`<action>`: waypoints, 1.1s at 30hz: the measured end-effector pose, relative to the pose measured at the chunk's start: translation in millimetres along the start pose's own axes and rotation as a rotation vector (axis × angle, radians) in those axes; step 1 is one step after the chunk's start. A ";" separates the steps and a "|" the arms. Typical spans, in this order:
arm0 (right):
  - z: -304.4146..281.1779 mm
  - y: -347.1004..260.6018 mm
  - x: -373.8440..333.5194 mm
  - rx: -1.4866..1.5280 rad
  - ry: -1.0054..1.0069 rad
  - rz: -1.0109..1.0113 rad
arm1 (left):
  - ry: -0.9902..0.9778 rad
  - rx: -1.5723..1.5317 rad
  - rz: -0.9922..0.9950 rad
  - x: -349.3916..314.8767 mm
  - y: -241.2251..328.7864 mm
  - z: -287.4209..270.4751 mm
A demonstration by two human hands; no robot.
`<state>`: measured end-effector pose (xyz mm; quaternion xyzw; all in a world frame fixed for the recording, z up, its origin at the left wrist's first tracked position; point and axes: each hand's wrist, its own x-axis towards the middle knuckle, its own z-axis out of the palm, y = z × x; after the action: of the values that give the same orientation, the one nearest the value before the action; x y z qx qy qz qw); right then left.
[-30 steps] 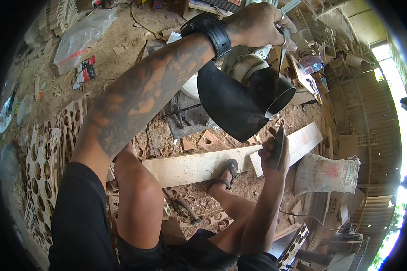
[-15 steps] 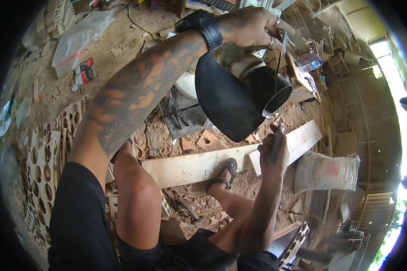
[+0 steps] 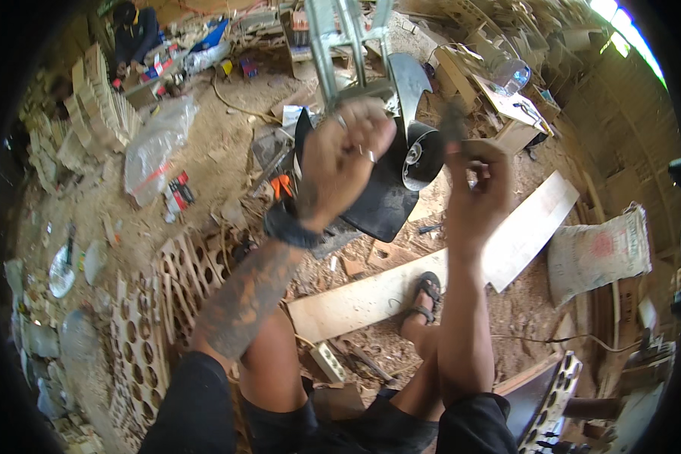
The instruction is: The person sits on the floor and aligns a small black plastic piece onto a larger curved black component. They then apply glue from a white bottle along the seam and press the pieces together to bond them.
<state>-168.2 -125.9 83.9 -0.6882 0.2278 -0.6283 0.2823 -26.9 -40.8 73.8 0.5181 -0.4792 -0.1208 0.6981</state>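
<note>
- Black glossy propeller with broad curved blades and a round hollow hub point(image 3: 386, 208) stands ahead of you, between and beyond your hands, near the foot of a pale grey metal frame point(image 3: 348, 38).
- Your left hand point(image 3: 348, 155), blurred, is in front of the propeller's left side; its fingers are half curled, and you cannot tell whether they hold or touch anything.
- Your right hand point(image 3: 480, 185) is just right of the hub, fingers bent closed around a dark blurred object point(image 3: 452, 121); contact with the hub is unclear.
- Nearer you, a long pale wooden plank point(image 3: 371, 299) lies on the floor, left of a stuffed whitish woven sack point(image 3: 601, 253).
</note>
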 end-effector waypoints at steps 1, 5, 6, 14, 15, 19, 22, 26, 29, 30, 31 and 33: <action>6.1 -2.7 -7.7 -0.023 -0.087 -0.175 | -0.027 -0.038 -0.003 -12.4 6.4 9.1; 14.4 2.9 -27.6 -0.007 -0.259 -0.299 | 0.041 -0.018 -0.167 -34.6 17.9 22.8; 10.4 7.3 -28.2 0.024 -0.377 -0.251 | 0.115 0.068 -0.272 -31.5 18.4 18.8; 4.1 33.3 -42.2 -0.237 -0.299 -0.058 | 0.056 0.056 -0.215 46.5 12.6 3.3; 3.2 37.9 -44.0 -0.227 -0.282 -0.096 | 0.032 0.066 -0.198 49.5 13.3 4.2; -4.3 53.4 -44.9 -0.233 -0.348 -0.150 | 0.072 0.112 -0.278 32.0 13.4 -4.5; -12.2 57.3 -41.8 -0.234 -0.383 -0.139 | 0.152 -0.022 -0.295 6.8 2.6 -9.6; -18.0 54.0 -38.3 -0.270 -0.443 -0.135 | 0.219 -0.188 -0.306 -13.7 -16.2 -1.2; -23.9 54.0 -36.3 -0.325 -0.472 -0.142 | 0.291 -0.197 -0.291 -20.8 -22.6 3.9; -25.5 55.2 -35.4 -0.346 -0.477 -0.146 | 0.283 -0.214 -0.255 -23.0 -24.0 4.5; -26.8 56.3 -35.1 -0.346 -0.471 -0.139 | 0.287 -0.193 -0.194 -24.2 -25.6 4.8; -27.0 58.2 -35.3 -0.342 -0.481 -0.160 | 0.243 -0.279 -0.201 -29.1 -29.7 5.2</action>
<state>-196.3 -147.9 20.0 -0.8705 0.2018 -0.4203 0.1579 -36.2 -37.4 33.0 0.4725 -0.3160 -0.1914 0.8002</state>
